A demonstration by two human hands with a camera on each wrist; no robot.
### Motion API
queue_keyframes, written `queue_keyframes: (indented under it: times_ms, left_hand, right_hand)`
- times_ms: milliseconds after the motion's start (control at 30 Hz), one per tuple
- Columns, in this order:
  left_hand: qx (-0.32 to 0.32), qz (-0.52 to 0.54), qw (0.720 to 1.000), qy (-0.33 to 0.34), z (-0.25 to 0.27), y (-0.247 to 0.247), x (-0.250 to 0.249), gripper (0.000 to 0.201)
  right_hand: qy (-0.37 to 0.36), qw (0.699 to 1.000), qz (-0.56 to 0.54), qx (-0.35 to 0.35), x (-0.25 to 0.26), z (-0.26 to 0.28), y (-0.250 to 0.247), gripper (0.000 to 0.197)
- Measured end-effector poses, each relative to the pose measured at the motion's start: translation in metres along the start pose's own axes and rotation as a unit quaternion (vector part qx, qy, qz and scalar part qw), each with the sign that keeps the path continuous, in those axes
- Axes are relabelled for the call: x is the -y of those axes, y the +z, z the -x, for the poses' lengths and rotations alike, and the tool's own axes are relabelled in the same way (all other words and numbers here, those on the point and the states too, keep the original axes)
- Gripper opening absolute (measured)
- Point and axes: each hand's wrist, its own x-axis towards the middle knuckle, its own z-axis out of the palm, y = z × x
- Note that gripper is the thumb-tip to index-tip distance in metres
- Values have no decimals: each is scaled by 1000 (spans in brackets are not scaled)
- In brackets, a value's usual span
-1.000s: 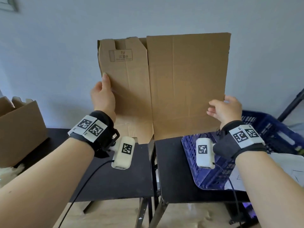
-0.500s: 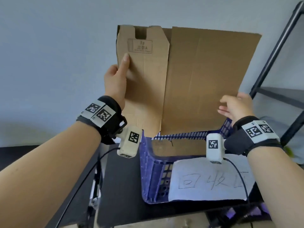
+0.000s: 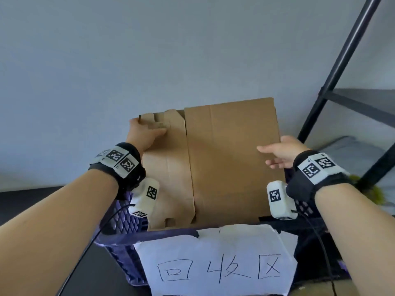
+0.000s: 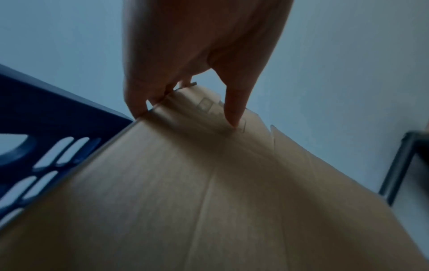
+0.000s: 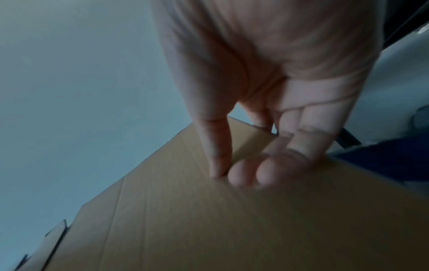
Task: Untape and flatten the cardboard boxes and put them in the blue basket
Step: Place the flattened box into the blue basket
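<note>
A flattened brown cardboard box [image 3: 224,163] leans back with its lower end inside the blue basket [image 3: 162,235]. My left hand [image 3: 143,133] holds its upper left corner. In the left wrist view the thumb lies on the near face and the fingers [image 4: 139,108] wrap the left edge of the cardboard [image 4: 209,201], beside the basket wall [image 4: 46,119]. My right hand [image 3: 275,154] rests on the near face at the right edge. In the right wrist view its thumb and loosely bent fingertips [image 5: 241,176] touch the cardboard [image 5: 209,220] without wrapping the edge.
A white paper sign [image 3: 218,259] with handwritten characters hangs on the basket's front. The basket stands on a black table [image 3: 32,201]. A black metal shelf frame [image 3: 342,71] rises at the right, close to the basket. A plain grey wall is behind.
The cardboard went from upright above the basket down into it, tilting back. My left hand moved up to the top left corner. My right hand's hold on the right edge loosened.
</note>
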Motion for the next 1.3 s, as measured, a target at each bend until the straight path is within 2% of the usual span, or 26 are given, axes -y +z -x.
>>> queue_keyframes:
  times_ms: [67, 167, 200, 267, 333, 400, 500, 633, 700, 767, 867, 967, 1033, 1100, 1133, 1200, 1300]
  left_hand:
    - [18, -74, 997, -12, -10, 6, 6, 87]
    - [63, -204, 974, -73, -23, 15, 20, 91]
    - [97, -237, 962, -95, -24, 19, 25, 81]
    - [178, -277, 934, -137, -25, 28, 35, 45]
    - [235, -314, 907, -154, -28, 36, 47, 36]
    - [252, -346, 890, -158, -35, 43, 64, 47]
    - [239, -376, 873, -196, -49, 54, 94, 58]
    - [177, -400, 871, -225, -68, 63, 126, 90]
    - [172, -417, 862, -230, -74, 67, 140, 95]
    - [189, -444, 850, -212, -78, 69, 153, 91]
    - [217, -470, 838, -171, -82, 74, 169, 84]
    - [220, -529, 806, -149, -79, 80, 168, 81]
    - [222, -592, 773, -61, -77, 84, 163, 70]
    - [248, -613, 750, 30, -76, 90, 155, 66]
    - [283, -602, 745, 45, -75, 94, 151, 68]
    - [367, -580, 727, 29, -72, 103, 146, 82]
    - [424, -597, 681, 25, -68, 112, 150, 113]
  right_hand:
    - [31, 998, 49, 41, -8, -20, 9, 55]
    - [81, 989, 108, 67, -19, -41, 22, 52]
    - [99, 984, 131, 66, -23, -47, 26, 53]
    - [128, 974, 178, 63, -31, -59, 31, 55]
    - [152, 961, 217, 74, -40, -71, 38, 53]
    - [182, 947, 245, 95, -52, -82, 47, 55]
    - [204, 928, 287, 119, -66, -94, 62, 53]
    - [207, 905, 339, 153, -82, -110, 84, 71]
    - [194, 889, 381, 163, -89, -117, 94, 79]
    - [177, 874, 420, 169, -97, -125, 100, 88]
    - [158, 852, 468, 175, -100, -128, 109, 88]
    - [77, 816, 549, 165, -92, -124, 118, 105]
    - [19, 818, 541, 192, -85, -121, 131, 107]
    - [-21, 806, 527, 268, -81, -114, 147, 114]
    - [-28, 790, 528, 310, -81, -109, 155, 119]
    - [-29, 767, 536, 351, -81, -103, 169, 126]
    - [-21, 752, 560, 347, -90, -103, 183, 132]
